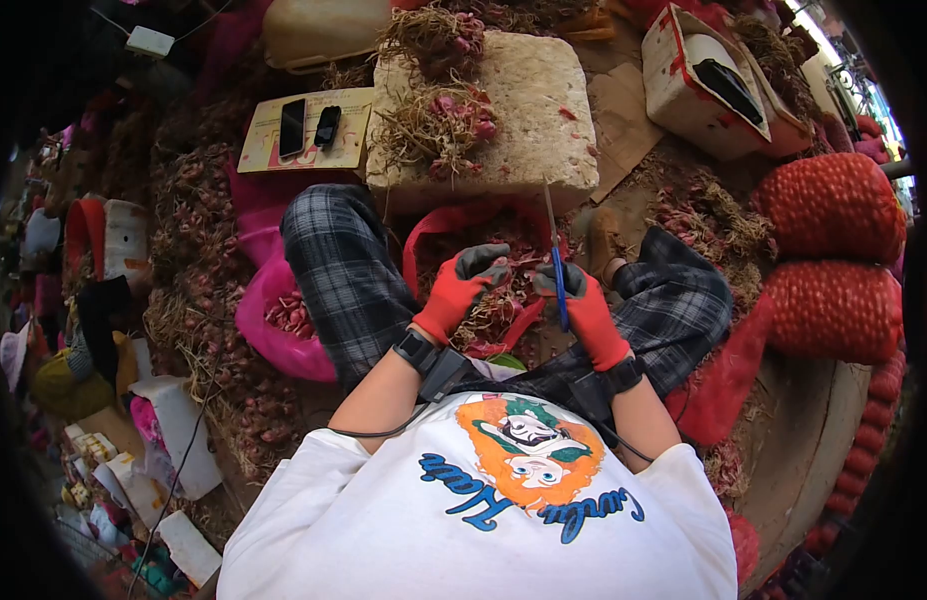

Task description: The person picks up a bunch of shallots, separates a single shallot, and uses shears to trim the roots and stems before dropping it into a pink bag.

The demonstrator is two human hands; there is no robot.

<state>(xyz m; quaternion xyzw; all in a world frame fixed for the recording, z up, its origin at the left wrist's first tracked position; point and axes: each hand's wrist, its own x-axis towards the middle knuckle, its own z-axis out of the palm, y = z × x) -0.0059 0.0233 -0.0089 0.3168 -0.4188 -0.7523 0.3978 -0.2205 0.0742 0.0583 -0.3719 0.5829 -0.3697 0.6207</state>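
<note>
My right hand [589, 312], in a red glove with grey fingers, grips blue-handled scissors [558, 275]. Their metal blades point away from me, toward a pale foam block [543, 110]. To the left, my left hand [461, 288], gloved alike, has its fingers curled closed; what they hold is too small to make out. Both hands are above a red mesh bag [411, 245] lying between my knees, with loose shallots [486, 315] in and around it. Bunches of shallots with dry stalks [445, 125] rest on the foam block.
Two phones [293, 128] lie on a flat board left of the block. A pink bag [273, 335] of shallots sits by my left knee. Full red net sacks [831, 210] are stacked at right. A foam box [698, 90] holding a dark object stands at the back right.
</note>
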